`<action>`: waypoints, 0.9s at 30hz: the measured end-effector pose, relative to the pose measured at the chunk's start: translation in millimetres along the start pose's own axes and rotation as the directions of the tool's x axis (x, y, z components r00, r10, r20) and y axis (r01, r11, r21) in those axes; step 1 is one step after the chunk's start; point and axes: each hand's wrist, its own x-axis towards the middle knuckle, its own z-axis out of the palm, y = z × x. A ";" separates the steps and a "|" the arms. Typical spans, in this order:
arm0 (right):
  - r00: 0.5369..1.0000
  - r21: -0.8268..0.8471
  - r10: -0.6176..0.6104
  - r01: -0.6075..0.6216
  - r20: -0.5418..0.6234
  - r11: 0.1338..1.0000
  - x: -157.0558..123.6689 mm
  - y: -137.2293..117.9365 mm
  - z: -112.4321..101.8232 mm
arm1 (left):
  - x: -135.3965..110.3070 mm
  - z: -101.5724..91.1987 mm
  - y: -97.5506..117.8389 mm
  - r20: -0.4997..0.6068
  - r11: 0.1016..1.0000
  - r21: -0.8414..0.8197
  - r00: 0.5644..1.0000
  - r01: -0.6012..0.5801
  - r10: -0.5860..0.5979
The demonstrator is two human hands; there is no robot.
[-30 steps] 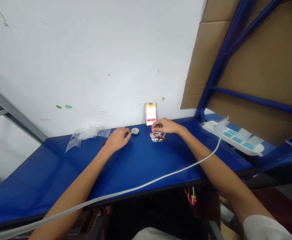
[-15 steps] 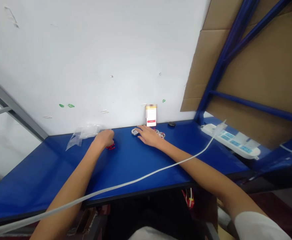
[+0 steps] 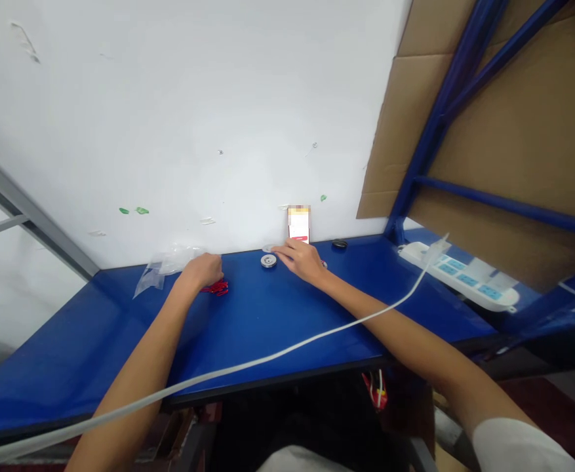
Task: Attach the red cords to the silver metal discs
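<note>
Left hand (image 3: pixel 202 270) at red pieces (image 3: pixel 221 287), right hand (image 3: pixel 303 259) beside metal disc (image 3: pixel 268 261)

Both hands are over the blue table (image 3: pixel 267 321). Left of the frame's centre, the left hand curls its fingers at the red pieces; whether it grips any cannot be told. At the centre, the right hand reaches leftward, fingertips at a thin pale disc (image 3: pixel 268 248); whether they pinch it is unclear. The metal disc lies flat just below that pale one in the frame.

A lit phone (image 3: pixel 299 220) leans upright behind the right hand. Clear plastic (image 3: pixel 172 258) lies at centre left, and a black object (image 3: pixel 339 244) right of centre.
</note>
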 end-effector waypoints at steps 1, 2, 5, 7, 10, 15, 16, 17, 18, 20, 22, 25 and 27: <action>0.998 0.064 0.057 -0.056 -0.014 0.996 -0.6 -0.5 -2.0 | 0.7 -0.7 -2.8 -0.037 1.000 -0.010 0.999 -0.007 0.007; 0.994 0.131 0.112 -0.108 -0.020 0.985 -1.3 -1.1 -3.2 | 1.5 -1.2 -5.3 -0.090 0.999 -0.029 0.996 -0.021 0.018; 0.977 0.358 0.213 -0.199 -0.001 0.912 -4.0 -2.3 -1.9 | 4.2 -1.2 -5.9 -0.251 0.968 -0.207 0.964 -0.145 0.090; 0.973 0.510 0.226 -0.213 0.038 0.833 -5.9 -2.8 2.0 | 5.1 -0.3 3.8 -0.321 0.857 -0.429 0.935 -0.286 0.152; 0.958 0.644 0.259 -0.275 0.121 0.714 -7.7 -3.9 8.0 | 3.9 2.3 30.8 -0.396 0.569 -0.707 0.902 -0.420 0.173; 0.926 0.725 0.299 -0.367 0.229 0.582 -7.2 -7.4 12.8 | -1.3 11.9 68.3 -0.499 0.429 -0.749 0.856 -0.505 0.137; 0.919 0.741 0.316 -0.381 0.237 0.553 -7.1 -8.1 13.9 | -2.2 14.7 71.8 -0.513 0.466 -0.715 0.844 -0.521 0.156; 0.910 0.757 0.336 -0.395 0.244 0.520 -7.1 -8.9 15.1 | -2.9 17.5 74.3 -0.526 0.516 -0.668 0.831 -0.537 0.183; 0.898 0.774 0.361 -0.410 0.251 0.482 -7.4 -9.7 16.5 | -3.7 20.2 76.2 -0.538 0.573 -0.608 0.816 -0.550 0.212; 0.873 0.807 0.407 -0.435 0.269 0.400 -8.1 -11.7 19.6 | -5.4 24.3 79.2 -0.563 0.686 -0.461 0.784 -0.562 0.263; 0.857 0.830 0.426 -0.447 0.289 0.335 -8.9 -14.3 22.1 | -7.5 26.4 82.2 -0.591 0.770 -0.330 0.756 -0.546 0.283; 0.856 0.839 0.423 -0.445 0.296 0.313 -9.0 -19.0 22.7 | -10.3 26.6 86.1 -0.635 0.822 -0.245 0.725 -0.515 0.265; 0.865 0.840 0.407 -0.436 0.293 0.322 -8.7 -22.2 20.8 | -11.8 26.5 87.8 -0.656 0.823 -0.245 0.713 -0.512 0.248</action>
